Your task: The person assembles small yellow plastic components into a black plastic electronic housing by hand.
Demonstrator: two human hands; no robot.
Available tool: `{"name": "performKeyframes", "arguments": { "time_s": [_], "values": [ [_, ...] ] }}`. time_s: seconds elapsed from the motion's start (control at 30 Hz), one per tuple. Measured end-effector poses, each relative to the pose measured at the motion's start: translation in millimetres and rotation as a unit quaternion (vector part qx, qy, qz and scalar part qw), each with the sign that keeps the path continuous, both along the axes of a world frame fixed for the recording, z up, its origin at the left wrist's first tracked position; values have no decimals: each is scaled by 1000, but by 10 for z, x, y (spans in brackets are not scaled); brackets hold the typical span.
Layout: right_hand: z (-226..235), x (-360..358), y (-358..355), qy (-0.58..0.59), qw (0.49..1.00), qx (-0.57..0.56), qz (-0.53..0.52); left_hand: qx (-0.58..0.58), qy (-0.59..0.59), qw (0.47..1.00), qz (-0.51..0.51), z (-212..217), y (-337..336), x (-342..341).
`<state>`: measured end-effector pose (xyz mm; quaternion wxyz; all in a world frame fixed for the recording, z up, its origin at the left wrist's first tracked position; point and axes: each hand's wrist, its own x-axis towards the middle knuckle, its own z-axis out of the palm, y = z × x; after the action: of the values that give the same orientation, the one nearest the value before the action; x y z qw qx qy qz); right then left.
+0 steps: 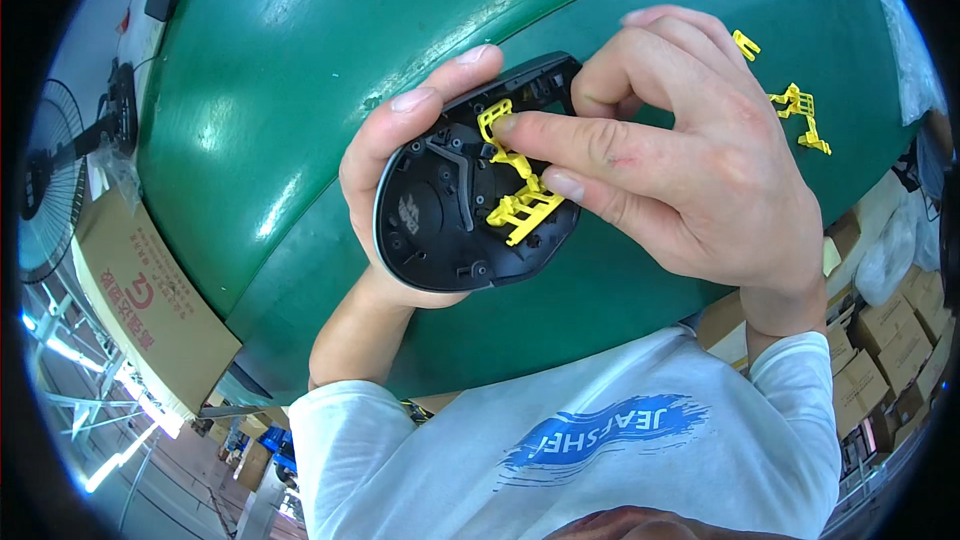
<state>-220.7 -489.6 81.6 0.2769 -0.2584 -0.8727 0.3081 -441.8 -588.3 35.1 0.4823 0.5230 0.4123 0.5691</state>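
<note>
A rounded black plastic housing half (420,240) lies in my left hand (385,140), its hollow inside with small posts facing up. My left fingers wrap round its far left edge, and the palm supports it from below. Inside it sits a yellow plastic bracket (525,208) with a slotted frame at each end. My right hand (690,140) presses this bracket: the index fingertip touches its upper frame and the thumb its lower part. The other right fingers curl at the housing's upper right edge. How far the bracket is seated cannot be told.
Another yellow bracket (798,110) and a small yellow piece (745,45) lie on the green table mat (480,340) at right. A cardboard box (150,310) and a black fan (60,155) stand at left. Stacked cartons (880,340) are beyond the right edge.
</note>
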Motion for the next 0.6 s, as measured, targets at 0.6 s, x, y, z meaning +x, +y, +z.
{"name": "performKeyframes", "arguments": {
  "time_s": [0.6],
  "values": [
    [79, -18, -26, -44, 999, 18, -19, -178, -316, 931, 36, 99, -13, 37]
  ]
}}
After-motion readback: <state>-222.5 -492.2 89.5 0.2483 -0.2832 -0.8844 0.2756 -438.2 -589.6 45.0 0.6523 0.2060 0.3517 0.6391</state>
